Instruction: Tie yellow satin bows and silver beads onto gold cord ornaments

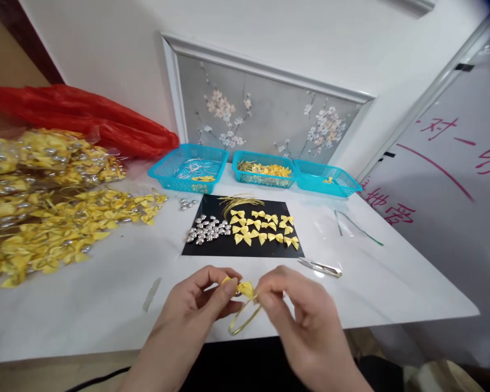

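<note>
My left hand [208, 296] pinches one side of a yellow ribbon bow [246, 288] above the table's front edge. My right hand [289, 299] closes its fingertips on a thin gold cord [245, 324], which loops down between the hands beside the bow. Part of a small shiny bead shows under the bow near my left fingertips. Beyond the hands lies a black mat [245, 252] with silver beads [208, 230] on its left, rows of yellow bows [262, 238] on its right and gold cords [240, 202] along its back edge.
Thread snips [320, 267] lie right of the mat. Three blue baskets [188, 185] [265, 179] [329, 186] stand along the wall. Yellow bow strands [61, 228] and red mesh [85, 117] fill the left side. Loose beads [188, 203] sit behind the mat's left corner.
</note>
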`<state>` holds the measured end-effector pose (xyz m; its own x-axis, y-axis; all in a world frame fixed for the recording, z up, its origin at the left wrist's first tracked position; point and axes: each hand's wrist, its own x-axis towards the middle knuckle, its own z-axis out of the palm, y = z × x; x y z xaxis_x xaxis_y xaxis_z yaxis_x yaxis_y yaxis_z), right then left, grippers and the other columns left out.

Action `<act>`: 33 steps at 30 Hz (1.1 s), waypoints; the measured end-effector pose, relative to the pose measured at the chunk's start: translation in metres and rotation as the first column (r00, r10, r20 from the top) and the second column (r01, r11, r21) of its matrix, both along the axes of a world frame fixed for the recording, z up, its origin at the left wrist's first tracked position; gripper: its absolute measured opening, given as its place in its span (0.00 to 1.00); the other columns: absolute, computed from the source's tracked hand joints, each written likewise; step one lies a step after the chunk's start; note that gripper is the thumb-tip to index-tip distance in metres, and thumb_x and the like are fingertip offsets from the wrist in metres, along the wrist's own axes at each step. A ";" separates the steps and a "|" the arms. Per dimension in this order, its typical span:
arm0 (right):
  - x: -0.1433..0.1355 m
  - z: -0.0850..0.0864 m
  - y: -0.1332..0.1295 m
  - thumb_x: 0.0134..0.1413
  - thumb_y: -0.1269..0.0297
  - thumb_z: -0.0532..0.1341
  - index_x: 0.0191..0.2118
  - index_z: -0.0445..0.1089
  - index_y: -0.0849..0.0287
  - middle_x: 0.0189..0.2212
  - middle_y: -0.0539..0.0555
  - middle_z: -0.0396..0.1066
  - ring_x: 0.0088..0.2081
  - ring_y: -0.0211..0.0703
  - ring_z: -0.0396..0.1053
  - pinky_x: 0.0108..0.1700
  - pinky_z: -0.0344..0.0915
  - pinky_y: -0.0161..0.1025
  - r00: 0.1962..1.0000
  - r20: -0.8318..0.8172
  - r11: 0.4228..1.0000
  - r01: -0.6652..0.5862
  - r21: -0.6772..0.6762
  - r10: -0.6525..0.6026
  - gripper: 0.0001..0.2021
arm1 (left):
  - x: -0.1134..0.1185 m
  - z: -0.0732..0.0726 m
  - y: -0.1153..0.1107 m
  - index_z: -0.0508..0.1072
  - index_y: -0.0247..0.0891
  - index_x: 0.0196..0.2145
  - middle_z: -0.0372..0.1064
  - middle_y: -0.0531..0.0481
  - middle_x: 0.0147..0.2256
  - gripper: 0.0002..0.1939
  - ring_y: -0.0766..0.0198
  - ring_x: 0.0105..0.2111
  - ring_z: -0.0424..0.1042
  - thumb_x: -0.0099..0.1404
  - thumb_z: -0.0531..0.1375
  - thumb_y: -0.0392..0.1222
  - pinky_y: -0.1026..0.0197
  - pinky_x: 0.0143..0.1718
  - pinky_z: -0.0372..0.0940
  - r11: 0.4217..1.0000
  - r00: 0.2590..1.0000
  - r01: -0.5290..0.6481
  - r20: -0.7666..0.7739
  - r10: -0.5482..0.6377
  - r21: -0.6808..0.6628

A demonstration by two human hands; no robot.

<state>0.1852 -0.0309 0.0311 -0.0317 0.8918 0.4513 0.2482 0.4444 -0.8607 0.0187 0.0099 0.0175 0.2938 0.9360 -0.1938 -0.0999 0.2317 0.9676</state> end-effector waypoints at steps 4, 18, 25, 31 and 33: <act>-0.016 -0.009 -0.009 0.63 0.76 0.54 0.35 0.67 0.57 0.31 0.49 0.71 0.33 0.39 0.66 0.40 0.59 0.40 0.973 0.203 0.989 0.088 0.118 -0.111 0.09 | -0.006 0.000 -0.008 0.78 0.43 0.30 0.74 0.54 0.39 0.12 0.64 0.38 0.75 0.64 0.65 0.53 0.67 0.42 0.73 0.993 0.999 -0.045 -0.012 0.047 0.113; -0.019 -0.013 -0.007 0.60 0.79 0.54 0.38 0.66 0.59 0.30 0.53 0.70 0.30 0.44 0.65 0.35 0.54 0.42 0.870 0.385 0.936 0.202 0.289 -0.307 0.09 | -0.011 -0.007 -0.014 0.76 0.54 0.41 0.78 0.58 0.38 0.06 0.66 0.35 0.77 0.68 0.60 0.44 0.74 0.34 0.72 0.890 0.961 -0.013 -0.240 0.137 0.456; -0.020 -0.016 -0.009 0.62 0.77 0.53 0.39 0.65 0.58 0.31 0.53 0.70 0.31 0.44 0.65 0.36 0.53 0.43 0.877 0.375 0.945 0.221 0.242 -0.301 0.08 | -0.005 -0.009 -0.019 0.77 0.52 0.43 0.77 0.54 0.43 0.10 0.62 0.39 0.78 0.65 0.62 0.39 0.68 0.40 0.74 0.879 0.974 0.005 -0.202 0.104 0.477; -0.021 -0.017 -0.007 0.62 0.77 0.53 0.39 0.66 0.59 0.30 0.53 0.69 0.30 0.44 0.65 0.35 0.52 0.43 0.856 0.384 0.927 0.251 0.279 -0.347 0.08 | 0.002 -0.007 -0.017 0.77 0.50 0.37 0.78 0.54 0.41 0.07 0.64 0.35 0.77 0.64 0.62 0.37 0.67 0.38 0.75 0.871 0.968 -0.029 -0.203 0.147 0.490; -0.021 -0.017 -0.007 0.61 0.78 0.52 0.38 0.66 0.60 0.29 0.54 0.69 0.30 0.44 0.64 0.34 0.51 0.42 0.840 0.405 0.919 0.247 0.307 -0.361 0.08 | 0.001 -0.005 -0.016 0.77 0.48 0.36 0.78 0.54 0.41 0.07 0.64 0.35 0.78 0.64 0.62 0.37 0.68 0.37 0.75 0.859 0.963 -0.005 -0.230 0.142 0.512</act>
<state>0.1638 -0.0377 0.0143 -0.0248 0.7597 0.6498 0.7342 0.4549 -0.5039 0.0194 -0.0058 0.0121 0.2264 0.9411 0.2512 0.1638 -0.2910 0.9426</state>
